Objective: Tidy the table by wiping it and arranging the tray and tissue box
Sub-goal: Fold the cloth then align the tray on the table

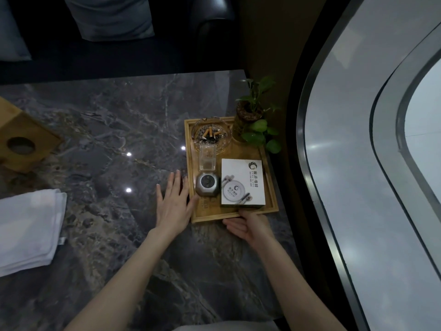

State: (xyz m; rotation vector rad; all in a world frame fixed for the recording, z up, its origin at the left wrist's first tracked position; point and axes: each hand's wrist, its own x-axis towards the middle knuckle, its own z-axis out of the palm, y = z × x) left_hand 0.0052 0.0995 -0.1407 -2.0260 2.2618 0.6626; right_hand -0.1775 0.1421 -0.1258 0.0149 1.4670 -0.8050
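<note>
A wooden tray (269, 177) sits at the right side of the dark marble table (114, 130). My left hand (173, 201) lies flat with spread fingers against the tray's left rim. My right hand (248, 226) is open, palm up, at the tray's near edge, with its thumb on the rim. A wooden tissue box (26, 139) lies tilted at the far left. Near the left edge rests a folded white cloth (26, 228).
On the tray stand a glass ashtray (212, 134) with cigarette butts, a clear holder (208, 157), a small metal device (207, 185), a white printed box (242, 181) and a potted plant (253, 115). A dark sofa lies beyond; a curved window frame runs along the right.
</note>
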